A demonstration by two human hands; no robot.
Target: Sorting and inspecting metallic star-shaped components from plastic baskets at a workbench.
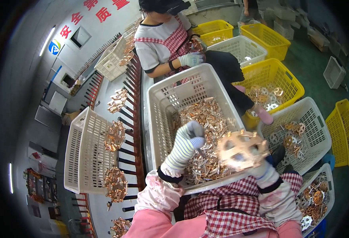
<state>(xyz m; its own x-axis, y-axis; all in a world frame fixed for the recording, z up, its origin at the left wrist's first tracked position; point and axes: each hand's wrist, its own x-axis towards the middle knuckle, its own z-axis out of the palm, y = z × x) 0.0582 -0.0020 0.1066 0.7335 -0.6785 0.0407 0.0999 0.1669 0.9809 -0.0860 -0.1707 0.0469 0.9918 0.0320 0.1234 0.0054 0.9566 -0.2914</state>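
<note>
Our right hand [263, 173] grips a round, copper-coloured metal plate with cut-outs [242, 148] above the white plastic basket [160, 131], its fingers mostly hidden. Our left hand [185, 144], in a striped glove, curls its fingers thumbward; whether they pinch anything, we cannot tell.
</note>
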